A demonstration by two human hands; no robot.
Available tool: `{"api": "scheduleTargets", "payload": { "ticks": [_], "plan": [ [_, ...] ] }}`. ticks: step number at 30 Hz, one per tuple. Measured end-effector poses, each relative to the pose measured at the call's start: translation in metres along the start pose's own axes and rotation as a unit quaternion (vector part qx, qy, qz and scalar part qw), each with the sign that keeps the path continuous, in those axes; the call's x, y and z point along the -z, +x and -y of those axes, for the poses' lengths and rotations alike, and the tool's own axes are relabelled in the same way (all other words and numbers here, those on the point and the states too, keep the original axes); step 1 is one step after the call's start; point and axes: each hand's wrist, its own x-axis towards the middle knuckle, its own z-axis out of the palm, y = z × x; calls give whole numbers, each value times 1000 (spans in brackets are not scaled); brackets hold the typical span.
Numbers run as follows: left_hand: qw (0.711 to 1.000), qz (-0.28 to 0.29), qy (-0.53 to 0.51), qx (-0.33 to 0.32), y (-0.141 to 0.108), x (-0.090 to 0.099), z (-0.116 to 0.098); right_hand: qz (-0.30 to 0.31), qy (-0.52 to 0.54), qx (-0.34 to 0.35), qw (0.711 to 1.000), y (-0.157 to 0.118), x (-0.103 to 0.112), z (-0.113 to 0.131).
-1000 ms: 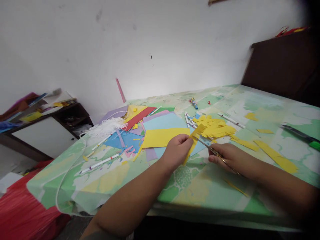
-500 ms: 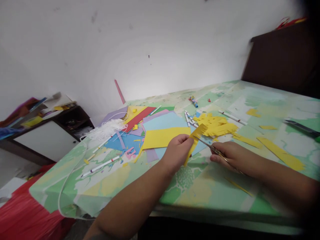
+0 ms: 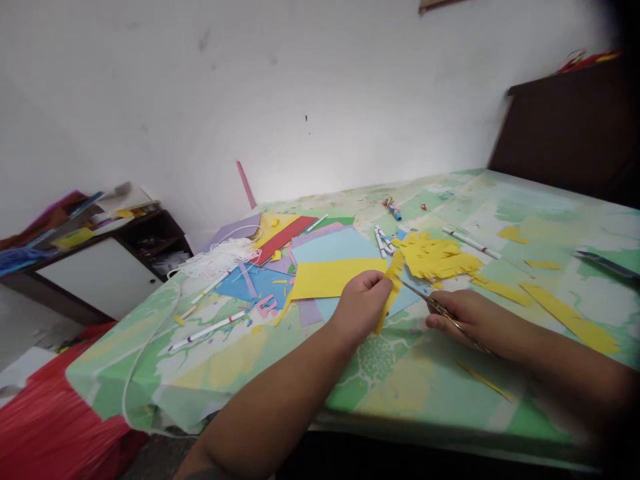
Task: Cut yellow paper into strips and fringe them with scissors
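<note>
My left hand (image 3: 364, 301) pinches a narrow yellow paper strip (image 3: 393, 280) whose edge is cut into a fringe. In my right hand (image 3: 463, 320) are metal scissors (image 3: 434, 305), their tips pointing left, close beside the strip. Behind my left hand a yellow sheet (image 3: 320, 279) rests on light blue paper (image 3: 333, 244). A heap of fringed yellow paper (image 3: 437, 257) lies beyond the scissors.
Markers (image 3: 471, 242), yellow scraps (image 3: 570, 317), black scissors (image 3: 607, 265), white string (image 3: 225, 257) and a red strip (image 3: 284, 239) lie on the patterned tablecloth (image 3: 210, 377). A cabinet (image 3: 100, 272) stands at left, a red plastic bag (image 3: 60, 413) below it.
The scissors have drawn slightly away from the strip, leaving a small gap. The strip's fringed end has turned more upright. The whole view has shifted a little.
</note>
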Motion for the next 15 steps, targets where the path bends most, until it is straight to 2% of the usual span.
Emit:
{"api": "scheduleTargets", "payload": {
  "ticks": [9,15],
  "plan": [
    [1000,-4,17,-25,3,0,7,-26,-6,20,999,-2,0,-4],
    [999,-31,-15,-22,3,0,5,-14,-3,29,999,-3,0,-4]
  ]
}}
